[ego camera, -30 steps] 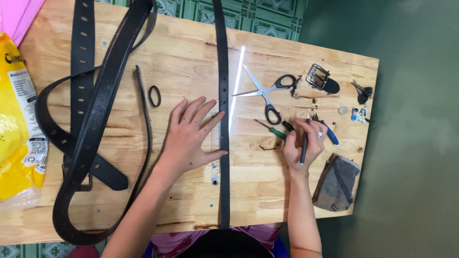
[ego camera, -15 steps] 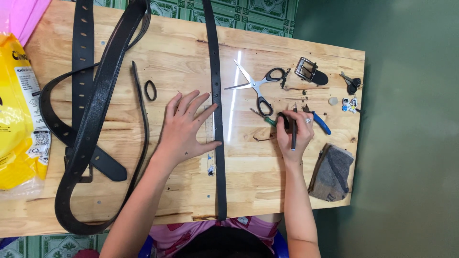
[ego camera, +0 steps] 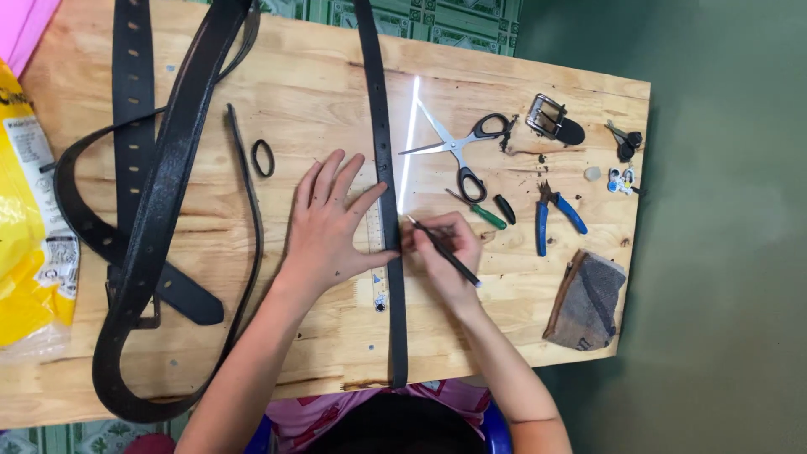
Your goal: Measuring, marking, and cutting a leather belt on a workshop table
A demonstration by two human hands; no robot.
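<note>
Yellow plastic bag (ego camera: pixel 25 244) with a white label patch lies at the counter's (ego camera: pixel 319 92) left edge, pink sheet (ego camera: pixel 25 25) in the top-left corner. Left hand (ego camera: pixel 332 223) flat, fingers spread, pressing a clear ruler (ego camera: pixel 376 252) just beside a long black strap (ego camera: pixel 387 185) running down the counter middle. Right hand (ego camera: pixel 445 252) closed round a dark pen (ego camera: pixel 444 250), tip at the strap's right edge. Scissors (ego camera: pixel 458 151), blue-handled pliers (ego camera: pixel 555 214), metal buckle (ego camera: pixel 551 119) to the right; wider black belts (ego camera: pixel 160 202) coiled left.
</note>
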